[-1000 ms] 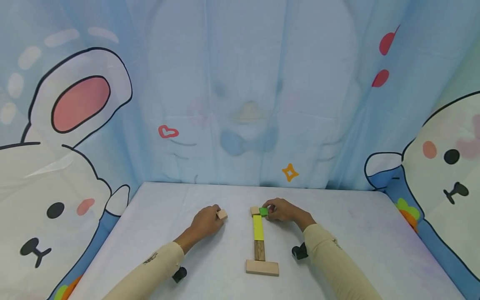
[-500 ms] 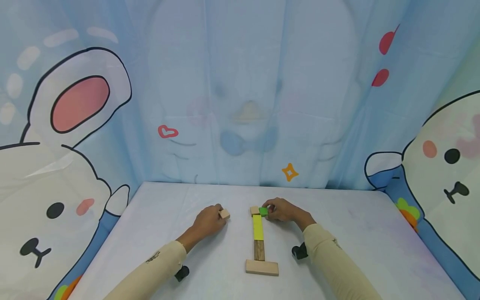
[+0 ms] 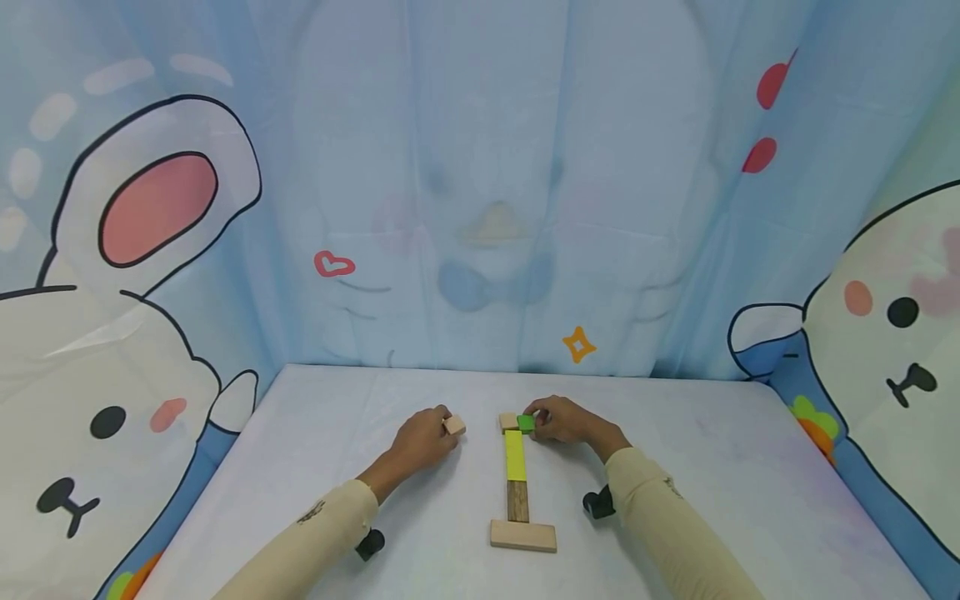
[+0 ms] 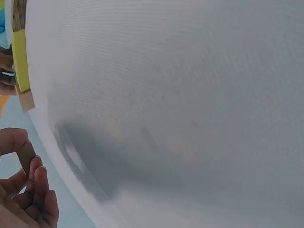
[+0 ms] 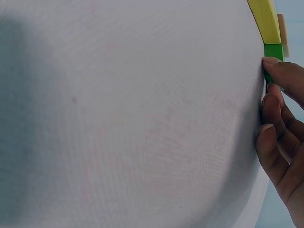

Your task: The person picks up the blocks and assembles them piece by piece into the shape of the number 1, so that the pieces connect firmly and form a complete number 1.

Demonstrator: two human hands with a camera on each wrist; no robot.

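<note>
My left hand pinches a plain wooden block between thumb and fingers, left of a line of blocks; in the left wrist view this block shows above the cloth. With the right hand I pinch a small green block at the far end of the line. Beside the green one lies a plain wooden block. Toward me from these run a yellow block, a dark brown wood-grained block and a wide plain block set crosswise. In the right wrist view the green block meets the yellow one's end.
A white cloth covers the table. Its far edge meets a blue curtain printed with cartoon animals. A small black device hangs under the left wrist and another under the right.
My left hand has moved slightly right with its wooden block, closer to the line of blocks. The right hand stays at the green block, and the laid blocks have not moved.
</note>
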